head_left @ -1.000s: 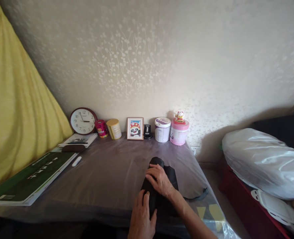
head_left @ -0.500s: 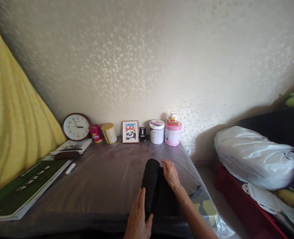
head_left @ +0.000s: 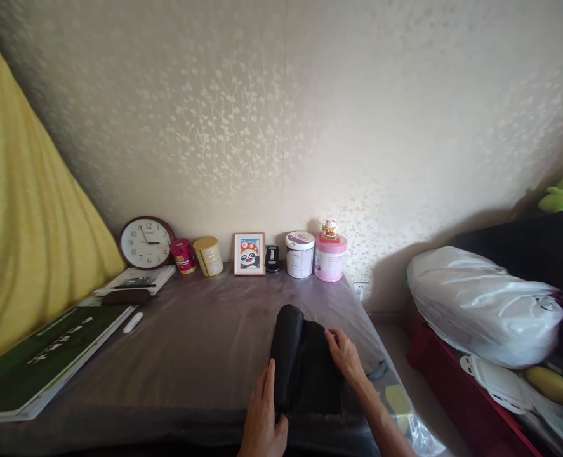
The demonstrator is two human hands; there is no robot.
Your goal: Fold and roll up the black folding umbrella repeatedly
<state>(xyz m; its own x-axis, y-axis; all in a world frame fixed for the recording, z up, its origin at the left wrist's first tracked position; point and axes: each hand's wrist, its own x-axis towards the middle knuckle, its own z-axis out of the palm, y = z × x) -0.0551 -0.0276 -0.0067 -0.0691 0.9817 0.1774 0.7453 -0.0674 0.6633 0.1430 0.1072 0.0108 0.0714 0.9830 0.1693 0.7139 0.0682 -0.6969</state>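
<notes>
A black roll of thin, soft sheet (head_left: 287, 349) lies lengthwise on the table near me, its loose flat flap (head_left: 317, 374) spread to the right. My left hand (head_left: 264, 406) is closed on the roll's near end, with the fingers along its left side and the thumb at the bottom. At the flap's upper right edge, my right hand (head_left: 344, 355) pinches the sheet between thumb and fingers. Whether the roll has a core inside cannot be seen.
Along the wall stand a clock (head_left: 146, 242), a red can (head_left: 183, 256), a yellow can (head_left: 209, 257), a framed panda picture (head_left: 249, 254) and two tubs (head_left: 300, 255). A green book (head_left: 47, 355) lies left. Beyond the table's right edge, a white plastic bag (head_left: 481, 304) sits on a red box (head_left: 452, 374).
My right hand has moved right and slightly down, from beside the roll to the flap's outer edge, and the flap is spread wider. My left hand stays on the roll.
</notes>
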